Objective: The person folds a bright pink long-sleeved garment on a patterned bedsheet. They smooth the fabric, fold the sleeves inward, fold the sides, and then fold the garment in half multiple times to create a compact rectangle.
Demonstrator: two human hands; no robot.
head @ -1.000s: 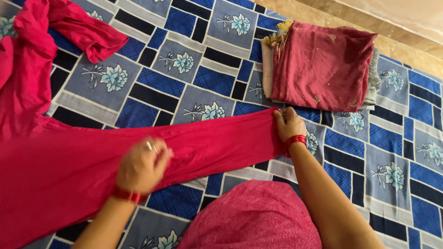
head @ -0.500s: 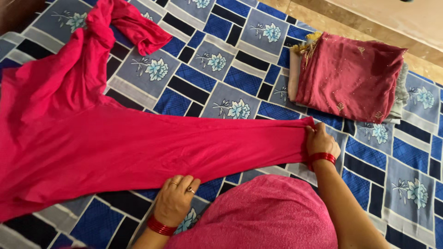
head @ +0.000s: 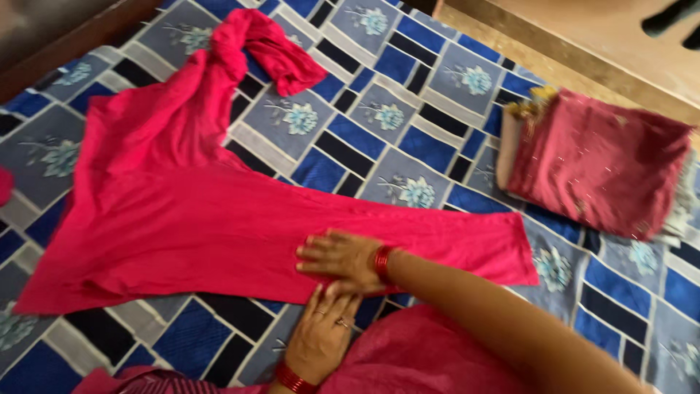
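Note:
A bright pink garment (head: pixel 197 219) lies spread on a blue patterned bedsheet (head: pixel 379 124), one long leg stretched to the right and the other bunched at the top. My right hand (head: pixel 339 259) lies flat, fingers spread, on the middle of the stretched leg. My left hand (head: pixel 321 332) rests at the near edge of that leg, fingers touching the cloth. Both wrists wear red bangles.
A folded stack topped by a dark red embroidered cloth (head: pixel 601 164) sits on the sheet at the right. A wooden bed edge (head: pixel 73 40) runs along the top left. Tan floor (head: pixel 583 44) lies beyond the bed. My pink-clad lap (head: pixel 408 357) is at the bottom.
My right hand has let go of the leg's end and moved left onto its middle, palm flat. The view has shifted left, and my left hand stays at the near edge.

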